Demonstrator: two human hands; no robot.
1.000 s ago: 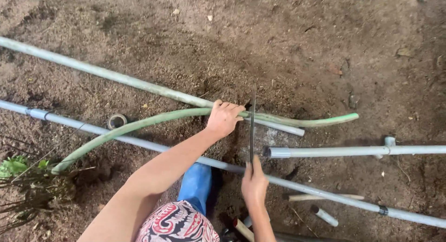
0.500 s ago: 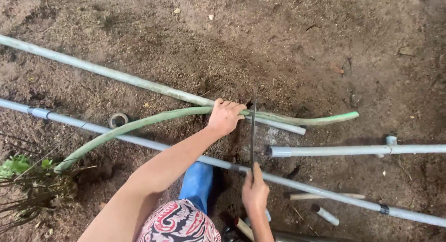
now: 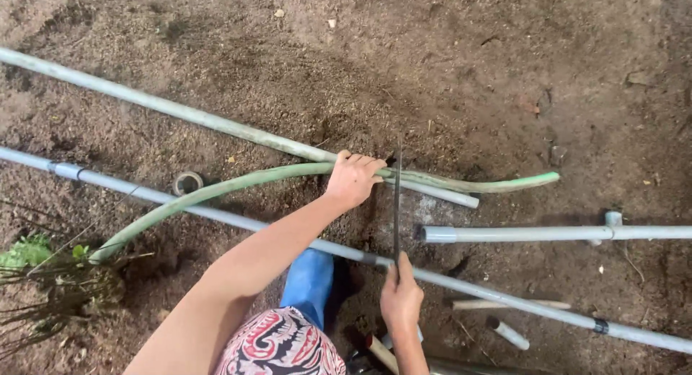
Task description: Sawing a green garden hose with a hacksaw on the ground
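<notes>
Hose pinned on bare soil, saw blade set across it.

Left hand (image 3: 353,179) has its grip closed around the green hose (image 3: 238,184), pressing it against a grey pipe (image 3: 180,114) that runs diagonally under it. Right hand (image 3: 401,299) has its grip closed on the lower end of a thin dark saw blade (image 3: 397,202), which stands nearly vertical in the view, crossing the hose just beside the left fingers. A second long pipe (image 3: 504,299) passes between the hands. A short pipe with a fitting (image 3: 555,233) lies to the right, and a small ring (image 3: 188,182) sits on the soil near the hose.
</notes>
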